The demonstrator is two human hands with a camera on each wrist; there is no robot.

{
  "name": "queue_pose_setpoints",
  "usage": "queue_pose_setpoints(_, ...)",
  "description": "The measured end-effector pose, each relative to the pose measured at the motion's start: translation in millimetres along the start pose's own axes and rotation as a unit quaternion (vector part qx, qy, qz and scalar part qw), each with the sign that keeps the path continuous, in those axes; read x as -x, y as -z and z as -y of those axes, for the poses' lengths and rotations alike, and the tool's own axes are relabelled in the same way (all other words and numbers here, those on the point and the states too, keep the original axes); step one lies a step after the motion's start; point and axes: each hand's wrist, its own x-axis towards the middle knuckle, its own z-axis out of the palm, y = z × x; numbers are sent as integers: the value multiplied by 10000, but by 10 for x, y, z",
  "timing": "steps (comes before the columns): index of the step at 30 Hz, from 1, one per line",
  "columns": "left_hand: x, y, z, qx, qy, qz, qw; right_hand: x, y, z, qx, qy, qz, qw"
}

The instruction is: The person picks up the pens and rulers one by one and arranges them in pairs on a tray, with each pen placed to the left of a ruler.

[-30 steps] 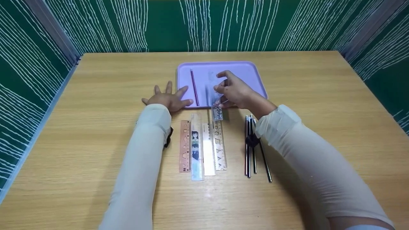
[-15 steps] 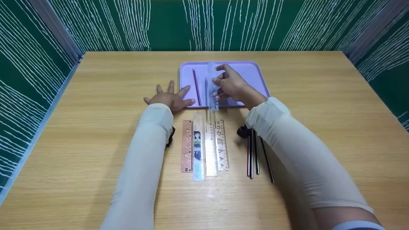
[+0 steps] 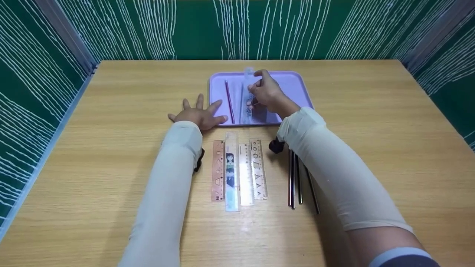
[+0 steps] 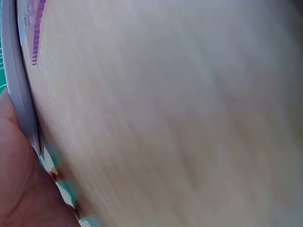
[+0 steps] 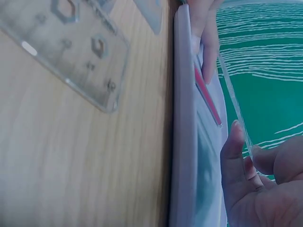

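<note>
My right hand (image 3: 269, 91) pinches a clear ruler (image 3: 246, 107) above the purple tray (image 3: 293, 79), roughly parallel to a dark red pencil (image 3: 229, 102) lying in it. In the right wrist view, thumb and fingers grip the ruler (image 5: 236, 104) on edge, with the pencil (image 5: 207, 97) beyond it. Fingers spread, my left hand (image 3: 196, 115) rests at the tray's front left corner. In the left wrist view part of that hand (image 4: 28, 184) lies against the tray's rim (image 4: 19, 80).
Before the tray lie a pink ruler (image 3: 218, 170), a ruler with a cartoon picture (image 3: 230, 174), a clear ruler (image 3: 246, 178) and one with cut-out shapes (image 3: 258, 170). Several dark pencils (image 3: 293, 181) lie partly under the right sleeve (image 3: 334, 167). A green wall (image 3: 200, 29) stands behind the table.
My right hand has carried the clear ruler away from me, so its near end now overlaps the tray instead of hanging past the front rim. My left hand stays at the tray corner.
</note>
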Motion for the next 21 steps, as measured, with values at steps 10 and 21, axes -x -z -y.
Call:
queue_pose_setpoints(10, -13, -20, 7, -76, -21, 44, 10000, -88, -189, -35, 285, -110, -79, 9995)
queue_pose_setpoints(21, -46, -5, 7, -20, 35, 60, 10000, -105, -277, 77, 910, -418, -55, 9950)
